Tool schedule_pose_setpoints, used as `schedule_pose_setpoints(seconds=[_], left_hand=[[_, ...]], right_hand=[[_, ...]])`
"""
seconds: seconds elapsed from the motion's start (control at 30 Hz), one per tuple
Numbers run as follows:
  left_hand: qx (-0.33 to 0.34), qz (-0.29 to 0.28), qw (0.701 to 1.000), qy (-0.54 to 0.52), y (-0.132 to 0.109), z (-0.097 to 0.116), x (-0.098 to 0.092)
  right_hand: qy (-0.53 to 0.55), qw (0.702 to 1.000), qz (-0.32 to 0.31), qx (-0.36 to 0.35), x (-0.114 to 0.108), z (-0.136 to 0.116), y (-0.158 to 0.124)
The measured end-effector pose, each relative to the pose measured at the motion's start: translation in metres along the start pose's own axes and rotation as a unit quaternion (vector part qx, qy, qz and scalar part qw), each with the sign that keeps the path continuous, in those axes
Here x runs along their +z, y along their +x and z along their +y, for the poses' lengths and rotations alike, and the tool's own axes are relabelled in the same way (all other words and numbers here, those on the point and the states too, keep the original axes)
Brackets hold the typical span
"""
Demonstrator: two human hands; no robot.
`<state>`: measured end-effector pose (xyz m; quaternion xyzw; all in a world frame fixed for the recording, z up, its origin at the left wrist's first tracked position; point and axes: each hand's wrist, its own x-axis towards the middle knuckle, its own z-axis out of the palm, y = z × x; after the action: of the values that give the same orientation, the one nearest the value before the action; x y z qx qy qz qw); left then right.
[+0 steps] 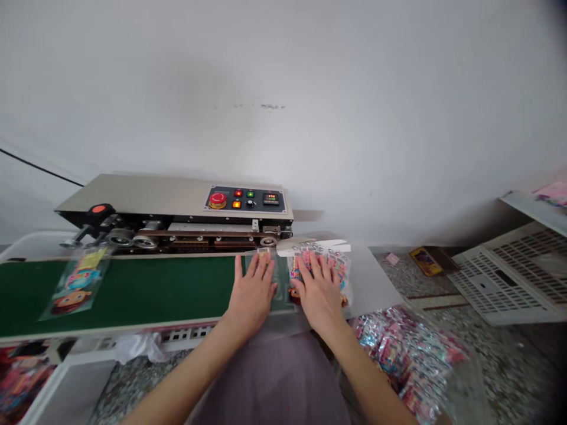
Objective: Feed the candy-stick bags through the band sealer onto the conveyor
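Observation:
My left hand lies flat with fingers apart on a clear plastic bag at the right end of the green conveyor belt. Most of that bag is hidden under the hand. Beside it, my right hand rests with spread fingers on a fanned stack of printed plastic bags. Behind the belt stands a band sealing machine with lit buttons and a digital display. Another clear bag with a cartoon figure hangs from the machine's left end, lying over the belt.
A large plastic bag full of shiny printed packets sits low at the right. Further right are a tilted white crate and a small yellow box on the floor. White cloth hangs below the belt, near a white container.

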<state>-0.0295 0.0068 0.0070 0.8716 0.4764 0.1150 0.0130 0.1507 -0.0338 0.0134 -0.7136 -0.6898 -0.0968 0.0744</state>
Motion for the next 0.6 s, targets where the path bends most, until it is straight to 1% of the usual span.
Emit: schedule_pose_setpoints(seconds=[0.07, 0.1, 0.17, 0.23, 0.3, 0.4, 0.5, 0.53, 0.6], left_hand=[[-0.005, 0.000, 1.000, 0.002, 0.001, 0.001, -0.004], [0.009, 0.000, 1.000, -0.003, 0.002, 0.003, -0.005], [0.066, -0.003, 0.998, -0.022, 0.005, 0.009, -0.002], [0.128, -0.004, 0.991, -0.039, 0.009, 0.017, 0.004], [0.159, -0.002, 0.986, -0.044, 0.012, 0.024, 0.013], [0.151, 0.005, 0.988, -0.034, 0.014, 0.030, 0.024], [0.131, 0.016, 0.991, -0.013, 0.013, 0.033, 0.027], [0.124, 0.020, 0.992, -0.006, 0.012, 0.033, 0.027], [0.114, 0.025, 0.993, 0.001, 0.011, 0.034, 0.026]], right_hand=[[-0.008, 1.000, -0.006, 0.004, -0.005, 0.005, -0.001], [-0.016, 1.000, -0.008, 0.007, -0.007, 0.010, -0.002], [-0.032, 0.999, -0.007, 0.016, -0.008, 0.019, -0.005], [-0.045, 0.999, -0.002, 0.022, -0.006, 0.028, -0.009], [-0.052, 0.999, 0.004, 0.015, -0.003, 0.034, -0.011], [-0.058, 0.998, 0.009, 0.013, -0.002, 0.041, -0.010], [-0.058, 0.998, 0.017, 0.023, -0.006, 0.041, -0.003], [-0.051, 0.998, 0.018, 0.010, -0.008, 0.039, 0.000], [-0.028, 0.999, 0.010, -0.039, -0.012, 0.033, 0.006]])
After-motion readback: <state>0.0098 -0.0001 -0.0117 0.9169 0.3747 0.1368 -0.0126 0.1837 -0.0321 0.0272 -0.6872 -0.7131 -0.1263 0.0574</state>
